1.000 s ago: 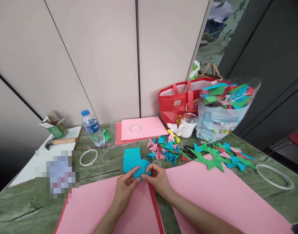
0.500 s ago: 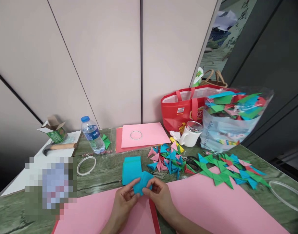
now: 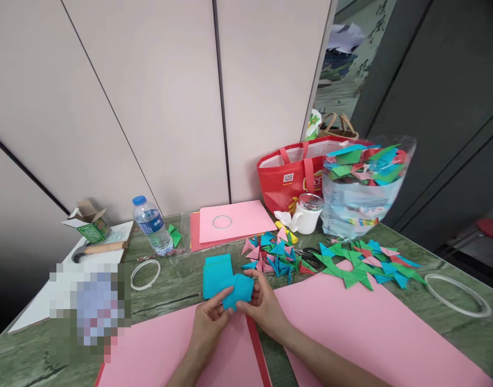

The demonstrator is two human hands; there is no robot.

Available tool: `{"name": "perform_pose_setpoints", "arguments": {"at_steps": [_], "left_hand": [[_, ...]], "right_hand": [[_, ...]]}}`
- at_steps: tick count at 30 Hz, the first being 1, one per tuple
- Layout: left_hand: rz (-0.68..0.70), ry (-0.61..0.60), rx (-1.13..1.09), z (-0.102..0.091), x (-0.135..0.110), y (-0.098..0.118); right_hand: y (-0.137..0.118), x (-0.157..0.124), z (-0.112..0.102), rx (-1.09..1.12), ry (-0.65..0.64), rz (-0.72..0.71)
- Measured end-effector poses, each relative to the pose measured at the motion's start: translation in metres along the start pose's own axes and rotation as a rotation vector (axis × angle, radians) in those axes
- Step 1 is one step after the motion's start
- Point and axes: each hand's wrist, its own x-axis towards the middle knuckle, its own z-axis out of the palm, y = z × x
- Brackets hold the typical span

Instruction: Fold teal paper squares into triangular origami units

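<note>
A small folded piece of blue paper (image 3: 239, 290) is held between my two hands, just above the pink sheet near the table's middle. My left hand (image 3: 211, 318) pinches its left lower edge between thumb and fingers. On its right side my right hand (image 3: 265, 306) grips it, thumb at the lower edge and fingertips at the upper right corner. Right behind it lies a stack of blue paper (image 3: 217, 274), partly covered by the held piece. Folded paper pieces in pink, blue, green and red form a pile (image 3: 276, 255) beyond my right hand.
Pink sheets (image 3: 351, 328) lie under my forearms. Around the back stand a water bottle (image 3: 152, 226), a white mug (image 3: 307, 215), a red bag (image 3: 284, 185) and a plastic bag of folded pieces (image 3: 347, 209). Scissors (image 3: 311, 257), joined paper shapes (image 3: 353, 269) and a hammer (image 3: 101, 248) lie on the table.
The view has swung slightly right. My right fingers have shifted to the blue paper's upper right corner, and more of the paper shows. Both hands keep hold of it.
</note>
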Motion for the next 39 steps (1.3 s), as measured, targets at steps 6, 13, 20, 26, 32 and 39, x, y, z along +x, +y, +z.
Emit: {"name": "perform_pose_setpoints", "arguments": {"at_steps": [6, 13, 20, 26, 32, 39], "left_hand": [[0.001, -0.012, -0.019, -0.003, 0.001, 0.009], [0.031, -0.083, 0.074, -0.010, 0.003, 0.017], [0.073, 0.018, 0.142, -0.008, 0.003, 0.022], [0.130, 0.051, 0.094, -0.004, 0.000, 0.016], [0.100, 0.022, 0.117, -0.008, 0.000, 0.010], [0.006, -0.033, 0.017, -0.010, 0.003, 0.006]], "right_hand": [[-0.011, 0.005, -0.014, 0.131, -0.131, 0.075], [-0.017, 0.011, -0.022, -0.041, -0.193, 0.010], [-0.012, 0.005, -0.016, -0.298, -0.203, -0.092], [-0.009, -0.001, -0.009, -0.370, -0.033, -0.162], [-0.012, -0.003, -0.008, -0.407, -0.139, -0.164], [-0.021, -0.004, -0.013, -0.354, -0.262, -0.077]]}}
